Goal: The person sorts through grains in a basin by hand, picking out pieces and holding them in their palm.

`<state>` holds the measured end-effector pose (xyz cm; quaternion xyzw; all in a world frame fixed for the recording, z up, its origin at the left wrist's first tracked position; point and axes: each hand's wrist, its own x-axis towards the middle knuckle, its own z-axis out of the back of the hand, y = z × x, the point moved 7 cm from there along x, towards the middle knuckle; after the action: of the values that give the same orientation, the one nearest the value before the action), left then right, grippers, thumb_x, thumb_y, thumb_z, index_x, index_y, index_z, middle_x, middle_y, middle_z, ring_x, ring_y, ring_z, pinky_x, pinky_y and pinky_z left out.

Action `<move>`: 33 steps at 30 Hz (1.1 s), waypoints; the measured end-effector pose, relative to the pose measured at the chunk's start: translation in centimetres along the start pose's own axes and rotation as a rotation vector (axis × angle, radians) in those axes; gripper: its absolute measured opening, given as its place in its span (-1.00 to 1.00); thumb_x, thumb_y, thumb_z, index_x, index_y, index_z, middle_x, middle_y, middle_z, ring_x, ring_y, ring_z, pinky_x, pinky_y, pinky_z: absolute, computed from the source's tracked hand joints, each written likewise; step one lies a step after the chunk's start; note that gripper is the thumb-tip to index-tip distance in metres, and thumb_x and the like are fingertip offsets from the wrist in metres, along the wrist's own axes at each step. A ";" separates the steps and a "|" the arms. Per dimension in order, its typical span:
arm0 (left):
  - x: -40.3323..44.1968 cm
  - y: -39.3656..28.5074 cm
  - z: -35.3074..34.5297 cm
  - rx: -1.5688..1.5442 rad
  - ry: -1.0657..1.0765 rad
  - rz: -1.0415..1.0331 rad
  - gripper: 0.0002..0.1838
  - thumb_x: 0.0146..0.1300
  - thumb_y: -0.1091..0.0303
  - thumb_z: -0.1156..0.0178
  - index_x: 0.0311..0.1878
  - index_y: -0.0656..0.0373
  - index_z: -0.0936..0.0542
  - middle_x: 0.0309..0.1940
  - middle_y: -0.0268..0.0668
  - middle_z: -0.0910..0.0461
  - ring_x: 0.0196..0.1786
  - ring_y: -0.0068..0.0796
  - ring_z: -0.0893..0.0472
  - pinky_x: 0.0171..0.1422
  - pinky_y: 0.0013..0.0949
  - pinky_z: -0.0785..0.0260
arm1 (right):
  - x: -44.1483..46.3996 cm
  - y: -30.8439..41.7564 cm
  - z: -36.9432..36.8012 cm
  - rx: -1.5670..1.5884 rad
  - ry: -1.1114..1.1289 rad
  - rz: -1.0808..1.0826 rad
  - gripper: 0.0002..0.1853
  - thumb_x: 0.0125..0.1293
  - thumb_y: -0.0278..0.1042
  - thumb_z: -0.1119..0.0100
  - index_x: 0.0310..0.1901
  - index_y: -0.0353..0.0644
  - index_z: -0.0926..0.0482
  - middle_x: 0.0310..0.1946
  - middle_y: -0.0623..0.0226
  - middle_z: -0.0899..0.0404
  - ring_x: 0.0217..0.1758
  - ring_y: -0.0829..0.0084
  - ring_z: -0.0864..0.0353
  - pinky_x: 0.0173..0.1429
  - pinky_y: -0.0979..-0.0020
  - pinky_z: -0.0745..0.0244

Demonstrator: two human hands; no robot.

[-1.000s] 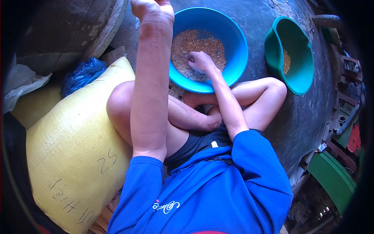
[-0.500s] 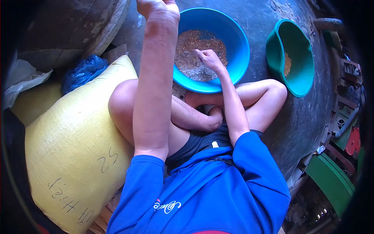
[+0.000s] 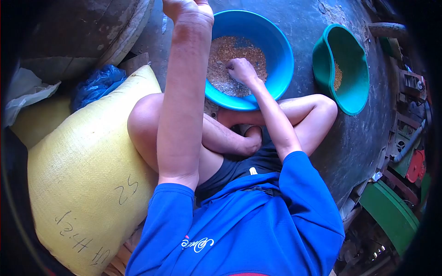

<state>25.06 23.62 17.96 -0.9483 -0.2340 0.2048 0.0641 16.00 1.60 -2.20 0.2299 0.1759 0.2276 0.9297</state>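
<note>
A wide, round, blue plastic basin (image 3: 279, 60) sits on the dark, scuffed floor (image 3: 350, 152), just in front of the person's crossed legs. Coarse, orange-brown granular material (image 3: 257, 56) lies across its bottom, with a greyish-white patch on the side nearest the person. The right hand (image 3: 243, 71) is over this material, its fingers curled inward; how tightly they close, and whether anything is between them, I cannot tell. The left hand (image 3: 186, 6) is cut off by the top edge of the view, so its fingers and any hold are also impossible to judge. The bare left forearm (image 3: 184, 101) stretches up across the view — it hides the basin's left edge.

To the right, apart from the blue basin, stands a green plastic tub (image 3: 357, 89) with a bent-in rim, yellowish grains (image 3: 338, 77) gathered inside. A bulging yellow woven sack (image 3: 92, 170) with dark handwriting crowds the person's left knee. Behind it lie a crumpled blue plastic bag (image 3: 99, 86) and a creased whitish sheet (image 3: 30, 89). Along the right side is clutter — a curved green panel (image 3: 389, 214) and a red piece (image 3: 416, 166) among dark parts.
</note>
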 end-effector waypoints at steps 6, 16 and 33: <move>0.5 0.0 0.0 0.005 0.087 0.004 -0.74 0.24 0.49 0.03 -0.07 0.25 -0.58 -0.51 -0.36 -0.52 -0.46 -0.43 -0.55 -0.37 -0.40 -0.46 | -0.1 0.8 -0.6 -0.060 0.025 0.040 -0.83 0.21 -0.30 -0.28 -0.23 -0.11 -0.78 -0.24 0.00 -0.76 -0.09 -0.04 -0.77 0.03 -0.02 -0.66; 0.7 -0.1 0.2 0.010 0.084 -0.002 -0.75 0.26 0.48 0.04 -0.09 0.24 -0.59 -0.50 -0.36 -0.54 -0.44 -0.44 -0.57 -0.36 -0.41 -0.47 | -0.6 1.5 -0.2 -0.055 -0.029 0.052 -0.79 0.28 -0.24 -0.25 -0.19 -0.18 -0.69 -0.27 -0.03 -0.74 -0.10 -0.09 -0.75 -0.03 -0.07 -0.62; -1.3 -0.4 -0.4 -0.003 -0.053 -0.012 -0.75 0.30 0.47 0.02 -0.08 0.22 -0.63 -0.48 -0.37 -0.57 -0.42 -0.46 -0.60 -0.32 -0.40 -0.51 | 4.2 -6.2 1.6 0.511 -0.342 -0.144 -0.68 0.49 -0.26 -0.12 -0.03 -0.29 -0.79 -0.35 0.24 -0.79 -0.37 0.41 -0.71 -0.21 0.29 -0.59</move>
<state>24.02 23.36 18.83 -0.9411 -0.2418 0.2293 0.0576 22.35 -1.77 -4.93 0.4781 0.0844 0.0679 0.8716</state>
